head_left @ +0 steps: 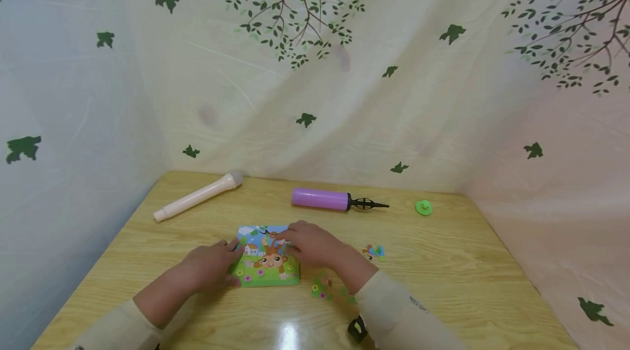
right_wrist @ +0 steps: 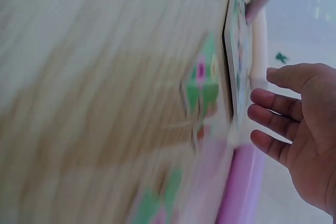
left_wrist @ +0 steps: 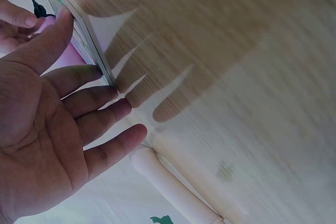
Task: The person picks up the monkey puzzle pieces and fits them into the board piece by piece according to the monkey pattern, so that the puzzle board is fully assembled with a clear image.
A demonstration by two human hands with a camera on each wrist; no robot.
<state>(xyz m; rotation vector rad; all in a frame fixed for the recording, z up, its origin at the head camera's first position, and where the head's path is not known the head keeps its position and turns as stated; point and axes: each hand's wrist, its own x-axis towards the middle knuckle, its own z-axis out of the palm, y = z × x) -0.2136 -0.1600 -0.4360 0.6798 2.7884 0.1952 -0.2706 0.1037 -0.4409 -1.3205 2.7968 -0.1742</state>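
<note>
A jigsaw puzzle board (head_left: 269,263) with a picture of a monkey on grass lies on the wooden table. My left hand (head_left: 211,263) rests along the board's left edge, its fingers extended; the left wrist view shows the fingertips (left_wrist: 111,94) against the rim. Over the board's upper right part, my right hand (head_left: 315,244) reaches in with loosely bent fingers, and no piece shows between them in the right wrist view. Loose puzzle pieces lie to the right: one with a monkey's face (head_left: 374,253) and a green flowered one (head_left: 321,288). Another green piece (head_left: 349,295) is partly covered by my right arm.
Behind the board lie a white microphone-like tube (head_left: 199,196) and a purple hand pump (head_left: 321,199) with a black nozzle. A green duck-faced disc (head_left: 423,207) sits at the back right. Near my right sleeve is a small black object (head_left: 357,329). A printed curtain (head_left: 344,136) surrounds the table.
</note>
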